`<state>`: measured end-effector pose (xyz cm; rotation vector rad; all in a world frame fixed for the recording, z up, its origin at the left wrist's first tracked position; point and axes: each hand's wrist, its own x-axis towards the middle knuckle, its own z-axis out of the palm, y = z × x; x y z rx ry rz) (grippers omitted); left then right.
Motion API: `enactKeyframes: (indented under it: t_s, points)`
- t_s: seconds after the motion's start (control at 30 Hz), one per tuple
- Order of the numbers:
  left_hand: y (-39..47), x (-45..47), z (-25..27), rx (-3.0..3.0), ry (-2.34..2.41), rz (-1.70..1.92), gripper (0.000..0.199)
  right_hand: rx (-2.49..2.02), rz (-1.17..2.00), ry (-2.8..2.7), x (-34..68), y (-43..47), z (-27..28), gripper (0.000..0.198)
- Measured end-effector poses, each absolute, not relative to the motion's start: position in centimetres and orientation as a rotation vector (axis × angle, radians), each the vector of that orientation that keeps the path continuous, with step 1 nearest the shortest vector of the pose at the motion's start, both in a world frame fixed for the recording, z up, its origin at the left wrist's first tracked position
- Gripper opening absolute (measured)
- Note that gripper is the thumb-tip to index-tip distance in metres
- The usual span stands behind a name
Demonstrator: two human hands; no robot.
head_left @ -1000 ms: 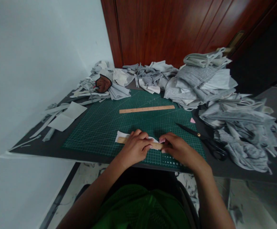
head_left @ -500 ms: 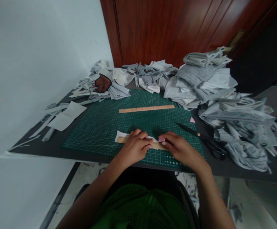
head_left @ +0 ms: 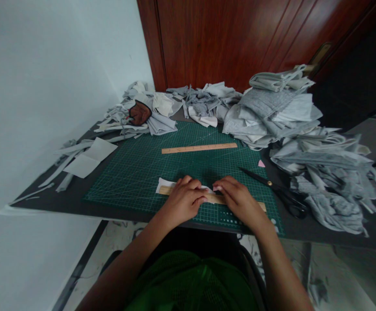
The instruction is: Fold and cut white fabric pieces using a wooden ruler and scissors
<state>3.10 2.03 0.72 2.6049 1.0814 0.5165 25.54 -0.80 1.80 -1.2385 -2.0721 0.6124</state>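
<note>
My left hand (head_left: 184, 198) presses a wooden ruler (head_left: 166, 190) down, fingers along its far edge and thumb at its near side. Under the ruler lies a small piece of white fabric (head_left: 162, 181), partly hidden by the ruler and my fingers. Between thumb and fingers, my right hand (head_left: 238, 198) pinches a small pink piece of tailor's chalk (head_left: 216, 188), mostly covered. It rests at the ruler's far edge, by the fabric's right end. The ruler's right end shows beyond my right wrist.
A green cutting mat (head_left: 129, 172) covers the table's middle, with a second wooden ruler (head_left: 199, 148) lying across it. Black scissors (head_left: 283, 192) and a pink chalk piece (head_left: 261, 163) lie at right. Grey fabric piles (head_left: 268, 108) line the back and right; paper (head_left: 90, 157) lies left.
My right hand has shifted slightly left along the ruler with the chalk, and more of the ruler's right end shows. My left hand stays in place.
</note>
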Motion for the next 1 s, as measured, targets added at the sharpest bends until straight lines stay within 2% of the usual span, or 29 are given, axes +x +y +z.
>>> enactKeyframes:
  t_s: [0.23,1.0]
  points:
    - [2.07,3.12,0.43,2.597,1.074,0.524,0.022,-1.259,0.637,-2.129,24.98,-0.69,1.51,0.020]
    - [2.00,3.06,0.57,2.577,1.075,0.501,0.025,-1.238,0.608,-2.200,24.71,-0.72,1.50,0.021]
